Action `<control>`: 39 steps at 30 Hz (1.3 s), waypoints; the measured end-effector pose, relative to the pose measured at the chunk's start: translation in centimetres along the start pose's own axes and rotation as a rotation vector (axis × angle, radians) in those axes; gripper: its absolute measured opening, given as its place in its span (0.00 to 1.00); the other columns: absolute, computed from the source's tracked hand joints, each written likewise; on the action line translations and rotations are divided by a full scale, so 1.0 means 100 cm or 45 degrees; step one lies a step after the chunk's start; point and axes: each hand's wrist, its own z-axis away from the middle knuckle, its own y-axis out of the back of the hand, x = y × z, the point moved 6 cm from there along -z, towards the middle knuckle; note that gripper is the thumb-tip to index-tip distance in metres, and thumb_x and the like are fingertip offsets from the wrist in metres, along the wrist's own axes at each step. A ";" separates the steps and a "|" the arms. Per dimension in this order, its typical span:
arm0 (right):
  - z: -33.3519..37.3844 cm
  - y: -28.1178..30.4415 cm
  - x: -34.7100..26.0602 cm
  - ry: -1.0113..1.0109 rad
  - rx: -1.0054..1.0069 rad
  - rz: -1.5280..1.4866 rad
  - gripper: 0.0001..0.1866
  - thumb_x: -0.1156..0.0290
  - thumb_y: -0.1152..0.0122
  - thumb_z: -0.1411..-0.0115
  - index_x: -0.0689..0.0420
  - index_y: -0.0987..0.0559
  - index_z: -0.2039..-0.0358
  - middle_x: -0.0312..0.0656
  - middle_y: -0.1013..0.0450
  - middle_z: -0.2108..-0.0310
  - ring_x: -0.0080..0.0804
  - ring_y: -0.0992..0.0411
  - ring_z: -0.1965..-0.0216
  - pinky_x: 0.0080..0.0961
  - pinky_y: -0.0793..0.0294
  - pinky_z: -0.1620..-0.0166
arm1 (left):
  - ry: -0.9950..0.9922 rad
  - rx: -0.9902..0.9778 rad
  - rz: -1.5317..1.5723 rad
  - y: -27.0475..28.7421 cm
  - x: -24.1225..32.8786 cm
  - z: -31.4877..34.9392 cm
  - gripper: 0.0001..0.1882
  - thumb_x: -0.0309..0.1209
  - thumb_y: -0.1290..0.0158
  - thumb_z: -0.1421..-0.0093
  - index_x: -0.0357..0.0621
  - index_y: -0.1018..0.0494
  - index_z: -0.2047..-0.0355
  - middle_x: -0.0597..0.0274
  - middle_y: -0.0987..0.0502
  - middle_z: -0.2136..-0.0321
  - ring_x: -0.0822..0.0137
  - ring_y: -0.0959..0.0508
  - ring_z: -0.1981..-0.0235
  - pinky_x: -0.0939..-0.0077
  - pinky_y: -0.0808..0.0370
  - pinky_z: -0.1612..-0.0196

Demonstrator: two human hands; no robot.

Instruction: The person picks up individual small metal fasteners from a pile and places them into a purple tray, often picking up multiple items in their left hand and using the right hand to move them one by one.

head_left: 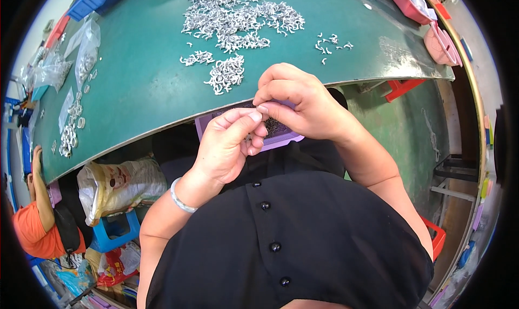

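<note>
My left hand [228,142] and my right hand [304,99] meet just in front of the table's near edge, each with thumb and fingertips pinched together. Whatever sits between the fingertips is too small and covered to make out. Under the hands, on my lap, is a purple plastic basket [281,142] with small dark pieces inside, partly hidden by the fingers. Beyond the hands, a small heap of little curved grey-white pieces [226,74] lies close to the edge of the green table [146,66]. A much larger pile of the same pieces [238,20] spreads behind it.
White rings [69,137] and clear plastic bags [86,58] lie along the left of the table. Pink baskets [440,44] stand at the far right. At lower left are a printed woven sack [121,182], a blue stool [116,230] and another person in an orange top [33,230].
</note>
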 end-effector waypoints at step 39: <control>-0.028 -0.003 0.020 0.037 0.092 0.215 0.02 0.79 0.41 0.50 0.62 0.25 0.76 0.40 0.30 0.74 0.36 0.31 0.69 0.27 0.31 0.66 | 0.076 -0.052 0.111 0.012 0.001 0.005 0.10 0.30 0.57 0.36 0.36 0.29 0.62 0.63 0.28 0.75 0.76 0.30 0.78 0.84 0.35 0.76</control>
